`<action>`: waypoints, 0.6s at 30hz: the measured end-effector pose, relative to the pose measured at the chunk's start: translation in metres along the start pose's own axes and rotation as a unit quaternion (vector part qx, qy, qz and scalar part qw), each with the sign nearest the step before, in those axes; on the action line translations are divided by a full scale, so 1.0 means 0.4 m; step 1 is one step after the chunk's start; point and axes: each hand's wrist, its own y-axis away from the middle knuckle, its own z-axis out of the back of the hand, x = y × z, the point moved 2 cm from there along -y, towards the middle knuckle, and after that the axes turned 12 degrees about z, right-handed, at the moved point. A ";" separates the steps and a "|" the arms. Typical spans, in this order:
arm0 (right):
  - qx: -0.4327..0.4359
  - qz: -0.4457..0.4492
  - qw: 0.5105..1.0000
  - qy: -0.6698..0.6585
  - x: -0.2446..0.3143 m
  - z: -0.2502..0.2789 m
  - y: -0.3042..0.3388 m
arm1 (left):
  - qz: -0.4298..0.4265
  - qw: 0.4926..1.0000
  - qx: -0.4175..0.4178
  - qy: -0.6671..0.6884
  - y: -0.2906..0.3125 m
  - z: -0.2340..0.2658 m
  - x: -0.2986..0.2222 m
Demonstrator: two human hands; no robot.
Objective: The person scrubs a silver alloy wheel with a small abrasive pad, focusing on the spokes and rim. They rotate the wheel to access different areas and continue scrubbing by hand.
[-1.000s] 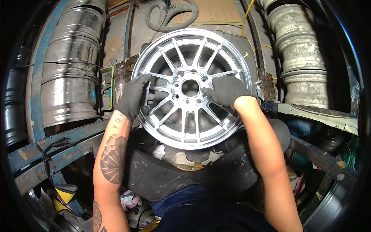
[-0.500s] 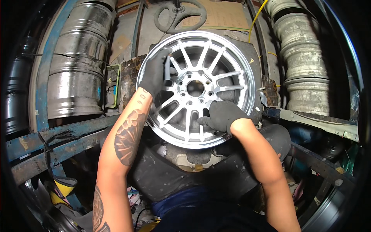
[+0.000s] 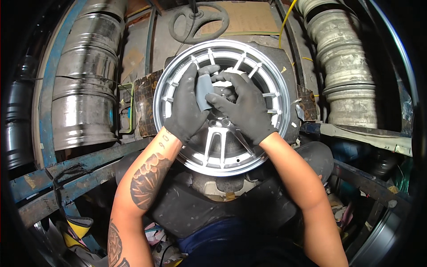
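Note:
A silver multi-spoke alloy wheel (image 3: 216, 171) lies face up before me, its hub mostly covered by my hands. Over its centre is a small folded grey sheet that looks like sandpaper (image 3: 204, 91). My left hand (image 3: 184, 107), in a black glove, is closed on the sheet's left side. From the other side my right hand (image 3: 249, 107), gloved too, reaches in with curved fingers. Its thumb and a fingertip touch the sheet's right edge. The fingers' far sides are hidden.
Stacked metal wheel barrels stand at left (image 3: 84, 111) and right (image 3: 347, 66). A dark steering wheel (image 3: 224, 33) lies beyond the wheel, by cardboard (image 3: 249, 18). Blue metal frame bars (image 3: 80, 162) run either side of my legs. A yellow hose (image 3: 284, 24) hangs at the back.
My left hand has come inward from the wheel's left rim with the grey sheet. My right hand has risen from the lower spokes to meet it. The view has shifted slightly.

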 end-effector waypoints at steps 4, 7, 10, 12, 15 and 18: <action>-0.039 0.001 0.999 0.004 0.020 -0.011 0.007 | 0.012 0.998 0.047 -0.046 -0.014 0.038 0.012; -0.095 0.031 0.995 0.020 0.009 -0.023 0.017 | -0.036 0.992 -0.031 -0.119 -0.009 0.019 0.015; -0.130 0.050 0.987 0.082 0.016 -0.033 0.030 | -0.098 0.970 -0.068 -0.212 -0.005 0.015 0.028; -0.124 0.029 0.990 0.062 0.011 -0.035 0.034 | -0.123 0.954 -0.086 -0.258 0.011 -0.003 0.023; -0.120 -0.009 0.992 -0.044 0.004 -0.045 0.038 | -0.158 0.938 -0.109 -0.288 0.008 0.006 0.028; -0.096 -0.096 0.972 -0.194 0.029 -0.056 0.043 | -0.181 0.945 -0.123 -0.241 0.001 0.009 0.037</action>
